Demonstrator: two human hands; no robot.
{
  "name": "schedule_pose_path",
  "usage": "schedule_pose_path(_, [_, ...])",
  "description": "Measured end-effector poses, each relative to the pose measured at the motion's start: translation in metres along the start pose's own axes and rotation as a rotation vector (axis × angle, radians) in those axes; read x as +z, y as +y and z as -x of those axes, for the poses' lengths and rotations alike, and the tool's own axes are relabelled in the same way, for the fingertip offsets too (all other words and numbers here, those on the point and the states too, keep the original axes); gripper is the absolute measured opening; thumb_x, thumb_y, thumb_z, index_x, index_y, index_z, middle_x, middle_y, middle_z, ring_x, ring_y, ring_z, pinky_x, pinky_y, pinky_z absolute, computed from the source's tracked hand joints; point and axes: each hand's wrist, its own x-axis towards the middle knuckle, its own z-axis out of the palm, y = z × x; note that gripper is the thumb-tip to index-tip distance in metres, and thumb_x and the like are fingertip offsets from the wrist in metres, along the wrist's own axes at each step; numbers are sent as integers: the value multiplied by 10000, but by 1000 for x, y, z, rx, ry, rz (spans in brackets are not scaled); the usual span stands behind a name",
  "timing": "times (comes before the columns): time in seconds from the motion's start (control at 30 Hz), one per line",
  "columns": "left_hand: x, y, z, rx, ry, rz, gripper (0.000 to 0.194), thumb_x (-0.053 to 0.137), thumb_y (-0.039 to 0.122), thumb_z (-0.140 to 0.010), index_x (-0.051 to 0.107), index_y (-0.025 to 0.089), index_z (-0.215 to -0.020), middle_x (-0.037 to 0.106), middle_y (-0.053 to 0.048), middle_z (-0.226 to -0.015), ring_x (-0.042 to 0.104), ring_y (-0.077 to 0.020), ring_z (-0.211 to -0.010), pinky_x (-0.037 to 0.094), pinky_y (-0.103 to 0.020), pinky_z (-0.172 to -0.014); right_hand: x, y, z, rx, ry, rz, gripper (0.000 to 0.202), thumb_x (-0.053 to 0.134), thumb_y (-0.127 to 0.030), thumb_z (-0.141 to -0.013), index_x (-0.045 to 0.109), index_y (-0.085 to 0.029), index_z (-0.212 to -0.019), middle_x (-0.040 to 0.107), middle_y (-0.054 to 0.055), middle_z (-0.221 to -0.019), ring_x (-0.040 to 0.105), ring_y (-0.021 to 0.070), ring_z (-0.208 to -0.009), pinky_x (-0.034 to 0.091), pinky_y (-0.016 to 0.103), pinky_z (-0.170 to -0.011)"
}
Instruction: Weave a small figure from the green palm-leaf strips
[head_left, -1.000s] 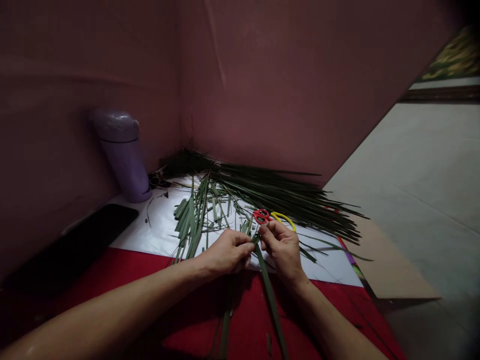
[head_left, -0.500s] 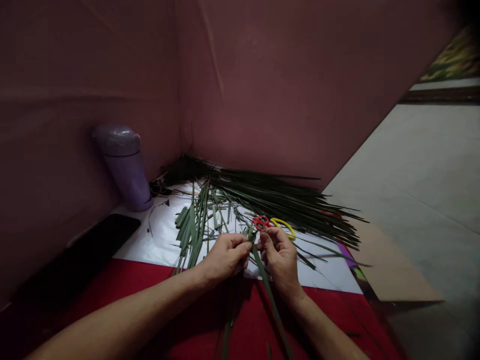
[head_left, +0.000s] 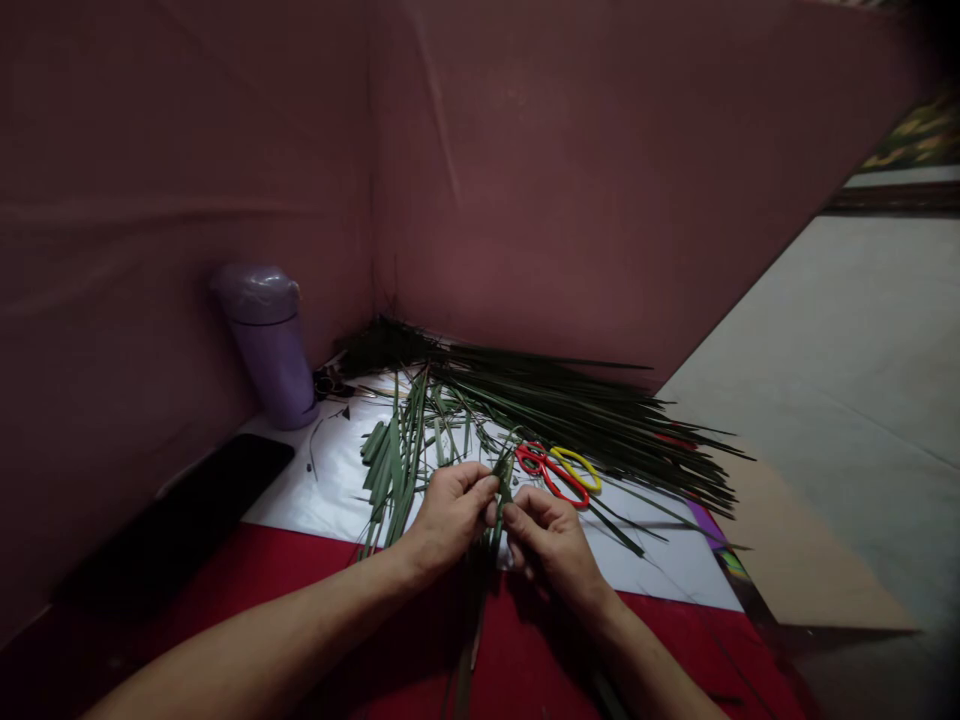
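Pink walls (head_left: 525,200) around us, green leaf strips (head_left: 501,492) close before us

A white sheet (head_left: 345,510) covers part of the red surface (head_left: 300,590) below us. Above the sheet's near edge, our left hand (head_left: 454,515) pinches the leaf strips between thumb and forefinger. Our right hand (head_left: 551,545) meets them from the other side, thumb and fingertips at their edge; whether it clasps them firmly, we cannot tell. Just past it lie red and yellow scissor handles (head_left: 545,470).

Leaf pieces (head_left: 379,455) lie scattered over the sheet to our left, and behind them a thick bundle of long leaves (head_left: 570,405) stretches along the back wall. On the far left we have a purple bottle (head_left: 274,360) and, nearer, a flat black object (head_left: 202,505). Off to the right, beyond the sheet, sits a brown board (head_left: 810,560)
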Motion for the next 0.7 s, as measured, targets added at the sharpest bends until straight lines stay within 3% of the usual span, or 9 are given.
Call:
schedule_pose_path(0.33, [-1,-2,-3,-55,57,114,272,500,325,-745,438,151,-547,426,54,-408,326,-40,-315,234,-173,-337,-4,7,1,81,-94,-3,285,556,-383,-779,453,-167,-623,508,-61,-388,366,33,-264,245,122,-270])
schedule_pose_path(0.57, [-3,-2,-5,-59,53,41,248,500,288,-740,446,146,-544,422,54,-427,319,-36,-338,236,-174,-355,-6,12,1,119,-213,-27,274,559,-373,-777,436,-167,-645,514,-58,-400,395,44,-285,279,130,-292])
schedule_pose_path(0.7, [-4,2,-5,0,-12,-5,202,519,286,-733,501,135,-600,461,42,-485,361,-41,-403,264,-173,-400,-3,13,-3,71,-147,-12,268,519,-420,-793,476,-163,-732,552,-34,-507,459,65,-351,340,161,-336])
